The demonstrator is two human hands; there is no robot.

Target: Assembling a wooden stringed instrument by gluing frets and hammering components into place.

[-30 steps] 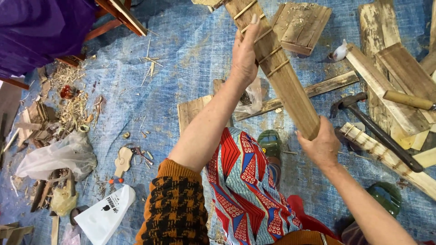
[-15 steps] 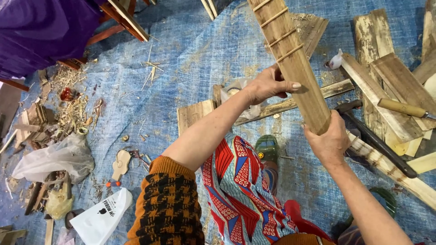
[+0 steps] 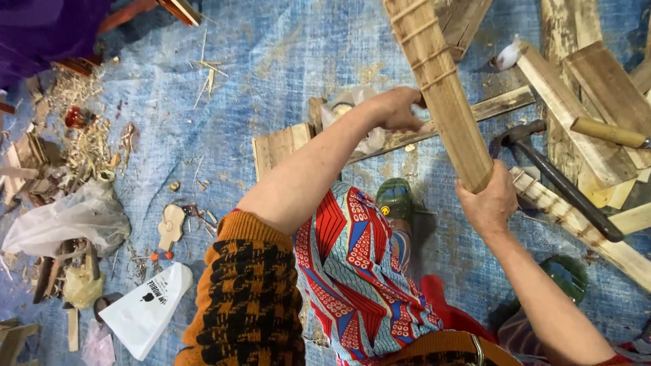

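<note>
I hold a long wooden plank (image 3: 444, 95) with thin cross strips along its face, tilted up and away from me over a blue tarp (image 3: 258, 81). My right hand (image 3: 487, 202) grips its near end. My left hand (image 3: 395, 108) is closed on the plank's left edge about halfway up. Below the plank my green shoe (image 3: 395, 200) rests on the tarp, beside my patterned red and blue trouser leg (image 3: 359, 271).
A claw hammer (image 3: 556, 177) and several wooden boards (image 3: 597, 102) lie at the right. A short board (image 3: 279, 146) and clear plastic lie under my left arm. Wood shavings (image 3: 85, 146), plastic bags (image 3: 68, 220) and a white bag (image 3: 146, 308) are at the left. A person in purple (image 3: 41, 27) sits top left.
My left hand has slid down the plank towards me, from near its far end to the middle. The plank has swung more upright and nearer to my body; my right hand keeps its hold.
</note>
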